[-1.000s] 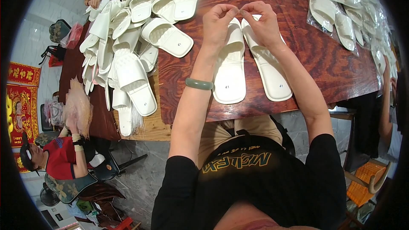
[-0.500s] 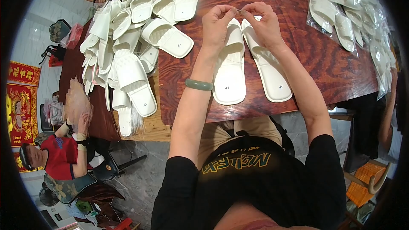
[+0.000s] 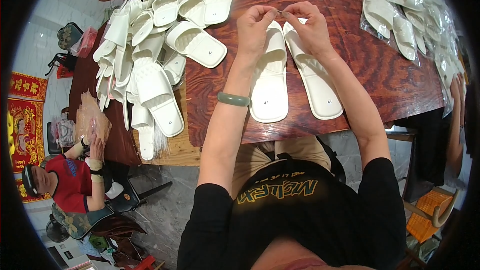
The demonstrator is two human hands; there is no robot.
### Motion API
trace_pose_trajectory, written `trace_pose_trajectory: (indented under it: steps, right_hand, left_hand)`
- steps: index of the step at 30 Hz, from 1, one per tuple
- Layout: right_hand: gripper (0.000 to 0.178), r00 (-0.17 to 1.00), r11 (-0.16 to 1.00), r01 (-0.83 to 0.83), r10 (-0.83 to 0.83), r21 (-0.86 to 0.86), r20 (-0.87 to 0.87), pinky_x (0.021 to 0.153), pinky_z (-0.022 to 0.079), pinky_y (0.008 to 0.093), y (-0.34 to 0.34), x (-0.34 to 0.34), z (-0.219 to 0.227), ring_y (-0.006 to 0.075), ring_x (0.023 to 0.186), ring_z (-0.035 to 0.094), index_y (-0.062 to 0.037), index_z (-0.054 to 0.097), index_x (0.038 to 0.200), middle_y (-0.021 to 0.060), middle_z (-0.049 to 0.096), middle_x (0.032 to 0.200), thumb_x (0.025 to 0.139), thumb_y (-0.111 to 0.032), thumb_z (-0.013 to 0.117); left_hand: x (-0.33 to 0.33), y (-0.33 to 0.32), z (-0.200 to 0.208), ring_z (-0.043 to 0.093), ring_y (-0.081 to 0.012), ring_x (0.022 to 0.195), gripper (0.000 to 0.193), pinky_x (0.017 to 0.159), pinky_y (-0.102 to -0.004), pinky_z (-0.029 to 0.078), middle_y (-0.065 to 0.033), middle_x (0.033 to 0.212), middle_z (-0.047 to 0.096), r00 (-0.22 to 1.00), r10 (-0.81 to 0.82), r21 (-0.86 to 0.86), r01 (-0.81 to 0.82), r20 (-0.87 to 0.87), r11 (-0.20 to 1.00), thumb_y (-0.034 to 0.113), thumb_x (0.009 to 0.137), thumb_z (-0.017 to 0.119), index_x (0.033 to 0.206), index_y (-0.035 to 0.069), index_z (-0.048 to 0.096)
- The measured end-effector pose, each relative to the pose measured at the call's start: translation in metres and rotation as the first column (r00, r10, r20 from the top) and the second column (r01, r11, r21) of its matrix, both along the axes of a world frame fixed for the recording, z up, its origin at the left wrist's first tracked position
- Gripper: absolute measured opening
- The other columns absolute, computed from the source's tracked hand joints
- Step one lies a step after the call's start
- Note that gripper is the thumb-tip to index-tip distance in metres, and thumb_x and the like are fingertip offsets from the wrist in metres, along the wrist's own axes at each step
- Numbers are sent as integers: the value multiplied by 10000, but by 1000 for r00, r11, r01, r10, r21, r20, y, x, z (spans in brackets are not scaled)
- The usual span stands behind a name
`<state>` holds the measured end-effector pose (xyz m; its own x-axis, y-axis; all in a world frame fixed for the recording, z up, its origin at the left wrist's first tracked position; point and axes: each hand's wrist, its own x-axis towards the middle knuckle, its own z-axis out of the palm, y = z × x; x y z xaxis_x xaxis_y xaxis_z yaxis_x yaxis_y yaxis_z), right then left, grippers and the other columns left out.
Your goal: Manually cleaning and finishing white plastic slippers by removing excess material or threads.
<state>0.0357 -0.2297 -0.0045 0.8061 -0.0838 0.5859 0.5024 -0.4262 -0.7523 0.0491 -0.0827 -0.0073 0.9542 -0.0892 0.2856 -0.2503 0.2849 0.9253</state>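
Two white slippers lie side by side on the reddish-brown table, toes away from me: the left slipper [image 3: 269, 92] and the right slipper [image 3: 321, 90]. Just past their toe ends, my left hand [image 3: 255, 27] and my right hand [image 3: 309, 27] almost meet, each with thumb and forefinger pinched together. Whatever lies between those fingertips is too small to make out. My right hand partly covers the strap of the right slipper, and my left wrist, with a green bangle [image 3: 233, 99], passes close beside the left one.
A heap of white slippers [image 3: 155, 90] with thin clear strands fills the table's left part. Bagged slippers [image 3: 385, 10] lie at the far right. A person in red [image 3: 75, 180] holds thin clear bags at left; other people are at the far left and right edge.
My hands and the two slippers keep their places. At left, the person in red has shifted the bags slightly; the far-left person's arm has moved, and a hand at right has come up to the bags.
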Motion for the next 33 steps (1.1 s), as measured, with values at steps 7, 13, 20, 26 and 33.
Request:
trace_pose_trajectory:
  steps: [7,13,20,26,33]
  right_hand:
    - [121,1000,997,0,1,-74,11,783,442,268,-4,1,0,136,881,542,-34,661,884,41,605,894,807,-129,663]
    - [125,999,999,-40,41,-31,22,795,419,336,2,-2,2,211,882,535,-60,678,845,60,637,864,783,-167,658]
    - [116,997,996,-70,72,58,-32,826,405,307,2,-3,1,184,896,530,-46,667,855,54,612,886,797,-145,658]
    - [120,997,998,-58,60,30,-39,832,399,306,2,-2,0,182,918,521,-45,667,853,57,610,887,792,-149,662]
    - [124,998,996,-54,57,75,-34,825,397,303,0,0,0,196,917,518,-41,670,838,59,612,882,780,-150,675]
  left_hand:
    - [0,-3,1,541,-69,734,112,630,-207,434,-38,829,633,999,12,-22,-11,32,1000,69,855,611,900,-32,626]
    - [-1,-2,0,567,-89,724,107,653,-219,454,-49,818,645,1000,28,21,-28,-2,999,62,839,611,886,-32,630]
    - [-5,-2,7,594,-104,753,108,679,-225,467,-63,823,654,1000,17,48,-18,22,999,57,828,608,882,-34,628]
    - [-2,0,4,581,-103,752,103,677,-226,462,-61,819,650,999,20,29,-21,42,999,51,830,603,885,-32,631]
    - [-2,-2,4,577,-99,780,129,706,-227,458,-61,853,652,998,15,57,-18,58,998,88,859,604,912,-27,629]
